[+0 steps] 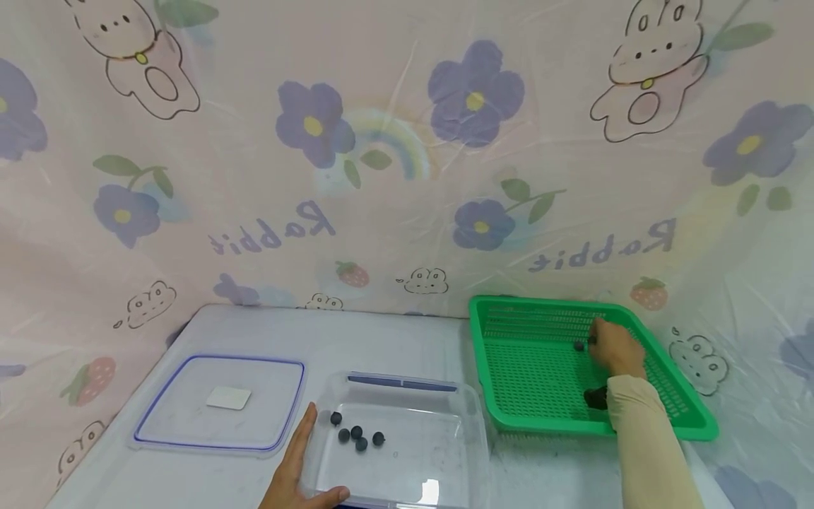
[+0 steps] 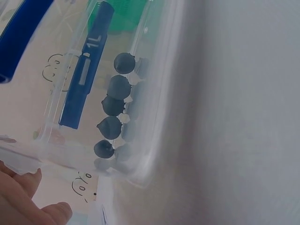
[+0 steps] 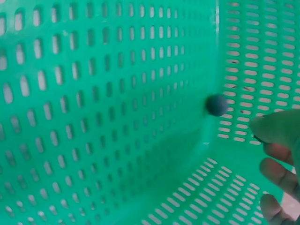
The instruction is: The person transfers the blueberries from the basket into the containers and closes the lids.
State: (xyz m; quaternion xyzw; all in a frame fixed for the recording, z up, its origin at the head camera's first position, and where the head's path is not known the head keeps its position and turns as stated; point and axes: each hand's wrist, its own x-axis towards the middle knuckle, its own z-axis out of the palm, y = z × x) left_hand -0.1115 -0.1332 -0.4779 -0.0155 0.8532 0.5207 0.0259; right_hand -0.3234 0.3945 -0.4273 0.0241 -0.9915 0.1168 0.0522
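Note:
In the head view my right hand (image 1: 615,346) reaches into the green basket (image 1: 528,378). Its thumb and forefinger pinch a dark blueberry, mostly hidden behind the fingers; only a dark sliver shows in the right wrist view. Close by, a loose blueberry (image 3: 217,104) lies against the basket's wall. My left hand (image 1: 299,470) rests at the near left corner of a clear plastic box (image 1: 426,459), fingers extended along its side and thumb spread over the front rim. Several blueberries (image 2: 111,128) sit in the left part of that box.
Left of the box, a clear lid with a blue seal (image 1: 210,447) lies flat, bearing a small white rectangle (image 1: 229,398). A patterned curtain (image 1: 394,212) hangs behind the white table (image 1: 381,336). The basket's near wall stands close to the box's right side.

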